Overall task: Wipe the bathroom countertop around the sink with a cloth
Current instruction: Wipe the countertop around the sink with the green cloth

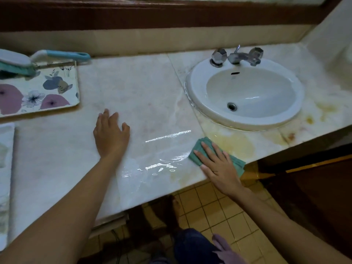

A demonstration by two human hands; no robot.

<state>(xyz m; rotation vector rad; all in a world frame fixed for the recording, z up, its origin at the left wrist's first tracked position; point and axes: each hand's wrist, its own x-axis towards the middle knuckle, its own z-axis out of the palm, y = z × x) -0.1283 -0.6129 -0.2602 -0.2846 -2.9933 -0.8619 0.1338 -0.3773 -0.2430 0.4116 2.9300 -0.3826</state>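
Observation:
A pale marble countertop [144, 88] runs across the view, with a white oval sink [198, 96] set in its right part. My right hand [217, 166] lies flat, fingers straight, on a folded green cloth [238, 162] at the counter's front edge, just below the sink. Wet streaks shine on the stone to the left of the cloth. My left hand [110, 134] rests open on the bare counter, left of the wet patch. Yellowish stains mark the stone in front of and to the right of the sink.
A chrome faucet [236, 56] with two knobs stands behind the basin. At the far left lies a floral tray [57, 92] with a white and teal scrub brush [28, 60] across its back edge. Below the counter edge are yellow floor tiles [219, 210].

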